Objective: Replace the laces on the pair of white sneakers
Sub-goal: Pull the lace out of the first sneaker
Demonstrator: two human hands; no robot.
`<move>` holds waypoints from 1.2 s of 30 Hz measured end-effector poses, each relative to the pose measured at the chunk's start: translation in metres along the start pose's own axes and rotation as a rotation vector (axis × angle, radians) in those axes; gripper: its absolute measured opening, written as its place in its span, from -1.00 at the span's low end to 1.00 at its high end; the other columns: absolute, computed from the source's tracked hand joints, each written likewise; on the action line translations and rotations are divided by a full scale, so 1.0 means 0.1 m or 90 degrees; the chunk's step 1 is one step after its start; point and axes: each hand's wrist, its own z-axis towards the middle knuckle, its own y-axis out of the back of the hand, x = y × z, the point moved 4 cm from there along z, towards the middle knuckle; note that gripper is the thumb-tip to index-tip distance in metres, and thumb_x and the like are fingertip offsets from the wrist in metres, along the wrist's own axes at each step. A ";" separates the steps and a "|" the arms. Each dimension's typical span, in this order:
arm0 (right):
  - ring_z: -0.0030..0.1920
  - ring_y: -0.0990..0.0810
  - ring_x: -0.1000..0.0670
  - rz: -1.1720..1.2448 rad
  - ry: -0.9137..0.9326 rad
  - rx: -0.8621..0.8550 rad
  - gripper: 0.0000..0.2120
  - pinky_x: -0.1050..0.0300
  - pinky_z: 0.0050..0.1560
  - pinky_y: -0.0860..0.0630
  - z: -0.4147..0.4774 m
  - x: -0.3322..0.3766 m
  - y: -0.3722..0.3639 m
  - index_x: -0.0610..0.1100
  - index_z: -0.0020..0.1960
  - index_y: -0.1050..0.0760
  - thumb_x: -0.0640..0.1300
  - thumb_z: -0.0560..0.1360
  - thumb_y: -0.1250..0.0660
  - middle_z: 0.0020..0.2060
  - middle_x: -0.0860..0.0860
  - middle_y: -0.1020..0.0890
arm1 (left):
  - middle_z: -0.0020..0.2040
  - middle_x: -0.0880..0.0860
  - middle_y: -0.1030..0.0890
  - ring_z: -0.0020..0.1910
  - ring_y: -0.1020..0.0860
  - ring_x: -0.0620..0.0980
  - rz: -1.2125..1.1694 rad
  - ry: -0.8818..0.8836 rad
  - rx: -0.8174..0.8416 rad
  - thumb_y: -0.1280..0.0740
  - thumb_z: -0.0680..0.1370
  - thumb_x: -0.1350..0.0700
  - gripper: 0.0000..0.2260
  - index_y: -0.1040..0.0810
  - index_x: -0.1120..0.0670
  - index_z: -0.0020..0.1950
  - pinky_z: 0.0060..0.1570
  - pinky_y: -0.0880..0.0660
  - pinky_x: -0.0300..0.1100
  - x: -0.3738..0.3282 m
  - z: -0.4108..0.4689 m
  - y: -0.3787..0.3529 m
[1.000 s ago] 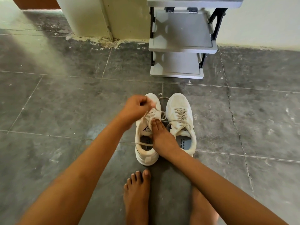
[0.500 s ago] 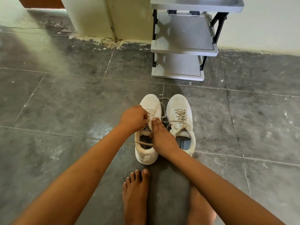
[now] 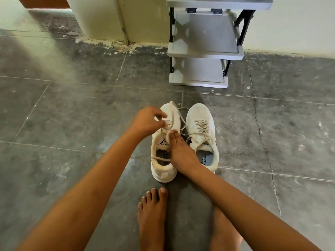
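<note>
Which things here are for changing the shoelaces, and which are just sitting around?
For the job: sneaker under the hands, its lace, second sneaker, left hand pinching the lace, right hand pressing on that sneaker.
Just around: grey shoe rack, bare foot.

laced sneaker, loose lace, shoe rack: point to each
laced sneaker [image 3: 198, 115]: head view, toe cap
loose lace [image 3: 157, 158]: head view, strand across the other sneaker's [image 3: 164, 172] opening
shoe rack [image 3: 204, 33]: head view, middle shelf
</note>
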 end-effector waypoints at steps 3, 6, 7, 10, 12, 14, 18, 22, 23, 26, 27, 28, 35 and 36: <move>0.53 0.03 -0.08 -0.010 0.001 0.007 -0.41 0.10 0.45 -0.07 0.00 0.00 0.00 -0.24 0.53 0.14 -0.23 0.59 -0.06 0.53 -0.16 0.03 | 0.13 0.04 -0.56 0.08 -0.53 0.05 0.275 -0.006 0.051 -0.36 0.49 0.09 -0.77 -0.61 0.03 0.14 0.04 -0.50 -0.07 0.15 0.00 -0.23; 0.53 0.03 -0.09 -0.011 0.002 0.011 -0.41 0.10 0.46 -0.05 0.00 0.00 0.00 -0.25 0.52 0.15 -0.23 0.59 -0.06 0.53 -0.17 0.03 | 0.11 0.08 -0.49 0.00 -0.53 0.12 0.354 -0.024 -0.004 -0.27 0.54 0.06 -0.82 -0.59 0.07 0.06 -0.17 -0.43 -0.10 0.18 -0.02 -0.38; 0.53 0.03 -0.09 -0.016 0.004 0.011 -0.41 0.09 0.46 -0.04 0.00 0.00 0.00 -0.26 0.52 0.15 -0.23 0.58 -0.05 0.52 -0.17 0.03 | 0.10 0.09 -0.48 -0.04 -0.53 0.13 0.362 -0.032 -0.024 -0.25 0.55 0.09 -0.83 -0.59 0.10 0.03 -0.23 -0.39 -0.12 0.17 -0.02 -0.41; 0.52 0.02 -0.11 -0.032 0.000 0.009 -0.40 0.08 0.47 -0.04 0.00 0.00 -0.01 -0.27 0.52 0.16 -0.24 0.58 -0.04 0.52 -0.19 0.02 | 0.04 0.09 -0.50 -0.05 -0.52 0.12 0.263 -0.037 -0.053 -0.28 0.53 0.14 -0.86 -0.59 0.17 -0.03 -0.19 -0.42 -0.10 0.20 0.00 -0.41; 0.52 0.02 -0.11 -0.042 -0.007 0.004 -0.41 0.07 0.46 -0.06 0.00 0.00 -0.02 -0.27 0.52 0.15 -0.24 0.58 -0.04 0.52 -0.19 0.01 | 0.00 0.09 -0.54 -0.02 -0.52 0.09 0.140 -0.023 -0.044 -0.35 0.51 0.15 -0.88 -0.60 0.19 -0.05 -0.08 -0.45 -0.09 0.26 0.00 -0.39; 0.52 0.01 -0.13 -0.046 -0.011 -0.002 -0.42 0.06 0.46 -0.07 0.00 0.02 -0.03 -0.27 0.52 0.14 -0.23 0.58 -0.03 0.52 -0.20 0.00 | -0.04 0.10 -0.57 -0.06 -0.52 0.04 0.037 -0.013 -0.046 -0.40 0.48 0.17 -0.89 -0.61 0.21 -0.07 -0.06 -0.42 -0.17 0.31 -0.04 -0.34; 0.52 0.00 -0.14 -0.051 -0.014 -0.011 -0.43 0.04 0.46 -0.06 0.00 0.04 -0.04 -0.27 0.52 0.13 -0.22 0.59 -0.03 0.52 -0.20 -0.01 | -0.12 0.07 -0.53 -0.12 -0.49 -0.03 -0.090 -0.011 -0.061 -0.43 0.46 0.21 -0.92 -0.59 0.21 -0.12 -0.10 -0.41 -0.26 0.34 -0.12 -0.33; 0.52 0.00 -0.13 -0.044 -0.022 -0.014 -0.42 0.06 0.47 -0.03 0.00 0.02 -0.04 -0.27 0.52 0.14 -0.23 0.58 -0.04 0.52 -0.21 0.00 | -0.10 0.03 -0.52 -0.14 -0.49 -0.08 -0.087 -0.025 -0.078 -0.42 0.47 0.20 -0.91 -0.62 0.21 -0.08 -0.16 -0.39 -0.39 0.35 -0.12 -0.35; 0.52 0.00 -0.12 -0.041 -0.020 -0.015 -0.42 0.07 0.47 -0.03 0.01 0.01 -0.04 -0.27 0.52 0.14 -0.23 0.58 -0.04 0.52 -0.20 0.01 | -0.07 0.04 -0.52 -0.14 -0.49 -0.08 -0.061 -0.023 -0.090 -0.41 0.47 0.20 -0.91 -0.62 0.19 -0.06 -0.13 -0.39 -0.36 0.36 -0.11 -0.36; 0.52 0.00 -0.11 -0.026 -0.015 -0.011 -0.41 0.07 0.46 -0.06 0.03 0.00 -0.03 -0.26 0.52 0.13 -0.22 0.58 -0.06 0.52 -0.19 0.01 | 0.01 0.04 -0.51 -0.12 -0.52 -0.05 -0.015 0.015 -0.136 -0.38 0.48 0.25 -0.84 -0.59 0.11 0.04 -0.08 -0.47 -0.24 0.39 -0.16 -0.44; 0.52 0.00 -0.11 -0.024 -0.018 -0.011 -0.41 0.07 0.46 -0.07 0.03 0.00 -0.04 -0.26 0.52 0.12 -0.21 0.59 -0.06 0.52 -0.19 0.01 | 0.02 0.04 -0.54 -0.11 -0.54 -0.05 -0.033 0.026 -0.153 -0.37 0.48 0.27 -0.79 -0.58 0.10 0.09 -0.09 -0.48 -0.27 0.41 -0.18 -0.47; 0.52 0.01 -0.10 -0.024 -0.020 -0.011 -0.42 0.06 0.46 -0.07 0.03 -0.01 -0.04 -0.26 0.52 0.12 -0.20 0.59 -0.06 0.52 -0.19 0.01 | 0.02 0.05 -0.57 -0.09 -0.55 -0.05 -0.071 0.038 -0.172 -0.36 0.47 0.29 -0.75 -0.56 0.11 0.13 -0.11 -0.47 -0.35 0.43 -0.21 -0.47; 0.52 0.00 -0.10 -0.009 -0.021 -0.025 -0.43 0.06 0.45 -0.09 0.05 -0.01 -0.06 -0.24 0.53 0.10 -0.19 0.60 -0.06 0.52 -0.18 0.00 | 0.07 0.06 -0.60 0.01 -0.55 -0.08 -0.260 0.153 -0.221 -0.43 0.45 0.26 -0.68 -0.51 0.16 0.19 0.01 -0.49 -0.30 0.50 -0.24 -0.50; 0.52 0.01 -0.10 -0.010 -0.022 -0.023 -0.43 0.06 0.45 -0.09 0.05 -0.01 -0.07 -0.24 0.53 0.10 -0.19 0.60 -0.06 0.52 -0.18 0.01 | 0.07 0.07 -0.60 0.03 -0.56 -0.06 -0.269 0.160 -0.221 -0.43 0.44 0.27 -0.68 -0.52 0.17 0.18 0.05 -0.51 -0.25 0.51 -0.24 -0.50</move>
